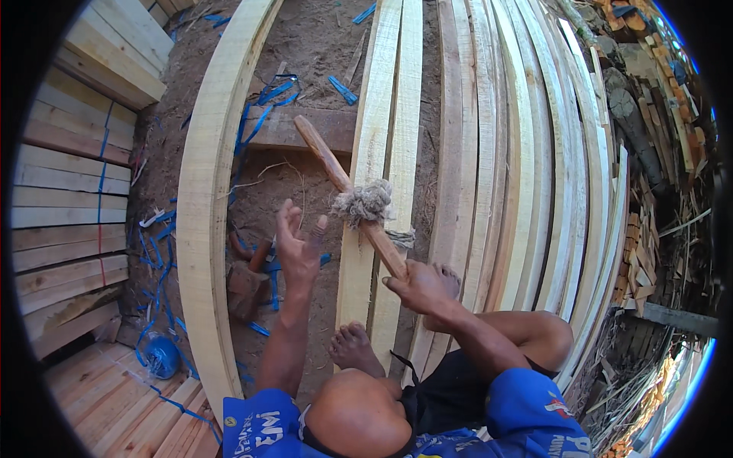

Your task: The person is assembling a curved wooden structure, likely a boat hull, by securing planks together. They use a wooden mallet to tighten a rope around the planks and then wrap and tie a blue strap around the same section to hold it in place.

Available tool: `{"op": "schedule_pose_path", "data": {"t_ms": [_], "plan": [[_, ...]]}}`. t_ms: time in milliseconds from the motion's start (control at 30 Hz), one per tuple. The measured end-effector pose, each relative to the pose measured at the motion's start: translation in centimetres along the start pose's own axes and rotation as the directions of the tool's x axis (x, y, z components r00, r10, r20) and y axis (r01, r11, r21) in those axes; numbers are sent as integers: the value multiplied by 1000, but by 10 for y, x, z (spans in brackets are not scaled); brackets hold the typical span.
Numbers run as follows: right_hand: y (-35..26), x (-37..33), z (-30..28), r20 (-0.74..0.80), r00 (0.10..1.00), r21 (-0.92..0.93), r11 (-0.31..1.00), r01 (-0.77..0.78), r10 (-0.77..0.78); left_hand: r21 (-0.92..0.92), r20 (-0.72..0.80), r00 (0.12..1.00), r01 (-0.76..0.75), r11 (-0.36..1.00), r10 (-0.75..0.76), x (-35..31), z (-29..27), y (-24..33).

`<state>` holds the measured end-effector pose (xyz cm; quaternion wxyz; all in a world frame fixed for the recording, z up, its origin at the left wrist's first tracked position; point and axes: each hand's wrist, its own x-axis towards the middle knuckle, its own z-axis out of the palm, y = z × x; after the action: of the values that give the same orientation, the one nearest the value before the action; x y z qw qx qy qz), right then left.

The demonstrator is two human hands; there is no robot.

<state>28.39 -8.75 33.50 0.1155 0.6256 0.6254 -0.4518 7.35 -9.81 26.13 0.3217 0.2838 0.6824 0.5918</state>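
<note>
My right hand [426, 286] is closed around the lower end of a wooden stick [385, 248], which slants up to the left across a pair of long pale boards [359, 282]. A thick bunch of greyish rope [366, 201] is wound about the middle of the stick. Below it, more rope turns lie across the right-hand board. My left hand [298, 248] is raised just left of these boards, with its fingers apart and nothing in it. One bare foot [356, 345] rests on the pair of boards.
A long curved-looking plank [202, 198] lies to the left, and several long boards [519, 153] run side by side on the right. Stacked timber [72, 206], a blue twine ball [162, 356] and blue strapping scraps [343, 90] are around. Scrap wood [649, 122] lies far right.
</note>
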Motion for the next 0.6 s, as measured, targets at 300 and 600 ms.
{"op": "schedule_pose_path", "data": {"t_ms": [300,600], "plan": [[64,48,53,-681,666,-59,930,363,-303,-157,462,675,700,697,-575,-34,2,-5],[44,87,-66,246,954,-186,958,219,-170,281,614,655,339,898,-440,8,-17,-1]]}}
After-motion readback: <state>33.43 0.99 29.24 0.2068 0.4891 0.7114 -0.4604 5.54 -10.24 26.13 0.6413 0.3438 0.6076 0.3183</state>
